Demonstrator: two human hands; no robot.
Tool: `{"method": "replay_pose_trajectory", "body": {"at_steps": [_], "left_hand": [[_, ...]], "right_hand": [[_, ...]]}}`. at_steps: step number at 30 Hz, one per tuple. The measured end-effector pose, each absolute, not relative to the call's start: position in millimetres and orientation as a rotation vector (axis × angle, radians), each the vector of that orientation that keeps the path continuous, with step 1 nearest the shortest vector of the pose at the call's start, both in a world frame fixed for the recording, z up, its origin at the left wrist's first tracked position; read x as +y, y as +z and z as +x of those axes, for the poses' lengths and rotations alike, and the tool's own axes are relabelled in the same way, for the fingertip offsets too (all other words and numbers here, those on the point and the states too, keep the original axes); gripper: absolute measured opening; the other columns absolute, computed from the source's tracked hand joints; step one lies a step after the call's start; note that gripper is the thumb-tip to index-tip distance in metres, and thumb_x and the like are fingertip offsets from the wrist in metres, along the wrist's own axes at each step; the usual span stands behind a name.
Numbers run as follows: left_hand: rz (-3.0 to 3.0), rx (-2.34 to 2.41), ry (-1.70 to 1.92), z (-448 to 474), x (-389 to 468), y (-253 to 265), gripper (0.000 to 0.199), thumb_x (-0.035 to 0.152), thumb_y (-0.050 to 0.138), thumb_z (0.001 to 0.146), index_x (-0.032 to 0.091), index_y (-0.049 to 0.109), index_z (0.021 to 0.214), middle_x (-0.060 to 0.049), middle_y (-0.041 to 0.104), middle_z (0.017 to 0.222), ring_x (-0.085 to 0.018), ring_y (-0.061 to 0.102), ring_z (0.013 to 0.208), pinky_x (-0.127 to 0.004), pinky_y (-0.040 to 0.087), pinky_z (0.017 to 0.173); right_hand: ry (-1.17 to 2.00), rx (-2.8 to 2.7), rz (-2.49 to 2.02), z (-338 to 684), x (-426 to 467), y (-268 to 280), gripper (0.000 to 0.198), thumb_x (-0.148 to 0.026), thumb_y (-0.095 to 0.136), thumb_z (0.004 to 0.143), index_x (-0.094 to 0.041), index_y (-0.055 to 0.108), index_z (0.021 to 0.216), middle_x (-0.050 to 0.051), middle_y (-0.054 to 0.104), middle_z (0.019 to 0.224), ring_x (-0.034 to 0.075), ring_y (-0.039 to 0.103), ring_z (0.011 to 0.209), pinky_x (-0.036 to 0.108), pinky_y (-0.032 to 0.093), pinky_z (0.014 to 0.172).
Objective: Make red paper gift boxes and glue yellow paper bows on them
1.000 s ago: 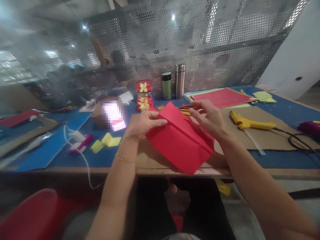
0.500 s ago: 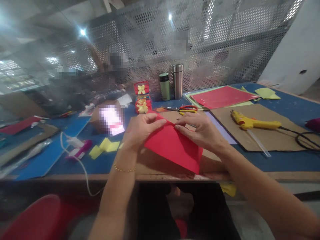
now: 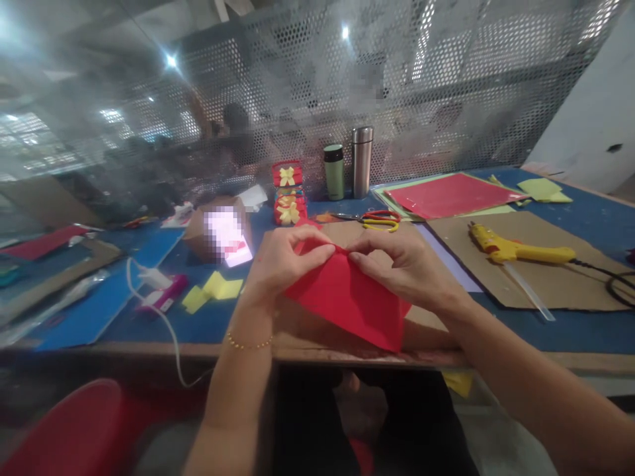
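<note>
A sheet of red paper hangs tilted between my hands, over a piece of cardboard near the table's front edge. My left hand pinches its upper edge between thumb and fingers. Close beside it, my right hand pinches the same edge, thumb on the near side. The fingertips almost meet where the paper is bent over. What lies behind the paper is hidden. Just beyond my hands are scissors with red and yellow handles and small red boxes with yellow bows.
On cardboard to the right lies a yellow glue gun with its cord. Red sheets, a green tumbler and a steel flask stand or lie farther back. At left are a lit phone, yellow paper pieces and a white cable.
My right thumb and fingers have closed into a tighter pinch on the paper's top edge, nearer my left fingertips. The whole view has shifted slightly.
</note>
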State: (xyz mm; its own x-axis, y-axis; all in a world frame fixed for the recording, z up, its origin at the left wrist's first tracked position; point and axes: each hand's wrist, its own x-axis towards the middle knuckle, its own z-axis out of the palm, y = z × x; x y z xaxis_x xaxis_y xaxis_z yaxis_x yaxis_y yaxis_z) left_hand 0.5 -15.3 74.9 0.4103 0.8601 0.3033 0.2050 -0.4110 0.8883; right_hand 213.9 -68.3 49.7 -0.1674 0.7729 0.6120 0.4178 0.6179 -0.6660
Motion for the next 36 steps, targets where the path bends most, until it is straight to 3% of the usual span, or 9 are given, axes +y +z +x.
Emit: {"method": "replay_pose_trajectory", "body": {"at_steps": [11,25,31,36], "left_hand": [[1.847,0.941,1.046,-7,2,64,0.021,0.042,0.073,0.086,0.024,0.081,0.080,-0.004,0.077,0.079,-0.023,0.070,0.082,-0.032,0.056,0.072],[1.830,0.918,1.008,-4,-4,66,0.027,0.044,0.067,0.092,0.020,0.079,0.088,-0.003,0.072,0.077,-0.012,0.061,0.065,-0.023,0.045,0.055],[1.841,0.851,0.995,-6,-8,72,0.027,0.037,0.066,0.090,0.019,0.080,0.104,-0.006,0.077,0.089,-0.014,0.067,0.075,-0.022,0.049,0.062],[1.787,0.815,0.987,-8,-6,72,0.027,0.030,0.071,0.085,0.020,0.079,0.109,-0.006,0.079,0.100,-0.014,0.068,0.082,-0.023,0.052,0.069]], "right_hand": [[0.648,-1.837,-1.052,203,-41,71,0.025,-0.038,0.066,0.086,-0.021,0.066,0.067,-0.002,0.061,0.061,0.012,0.053,0.058,0.026,0.039,0.056],[0.795,-1.701,-1.172,199,-54,75,0.022,-0.040,0.065,0.080,-0.021,0.064,0.069,-0.001,0.057,0.060,0.012,0.048,0.057,0.026,0.035,0.054],[0.793,-1.640,-1.114,196,-53,72,0.026,-0.043,0.065,0.078,-0.020,0.061,0.067,0.000,0.059,0.064,0.012,0.048,0.060,0.026,0.036,0.054],[0.806,-1.579,-1.058,195,-52,67,0.023,-0.042,0.071,0.078,-0.019,0.068,0.078,0.002,0.066,0.074,0.014,0.054,0.066,0.027,0.040,0.057]]}}
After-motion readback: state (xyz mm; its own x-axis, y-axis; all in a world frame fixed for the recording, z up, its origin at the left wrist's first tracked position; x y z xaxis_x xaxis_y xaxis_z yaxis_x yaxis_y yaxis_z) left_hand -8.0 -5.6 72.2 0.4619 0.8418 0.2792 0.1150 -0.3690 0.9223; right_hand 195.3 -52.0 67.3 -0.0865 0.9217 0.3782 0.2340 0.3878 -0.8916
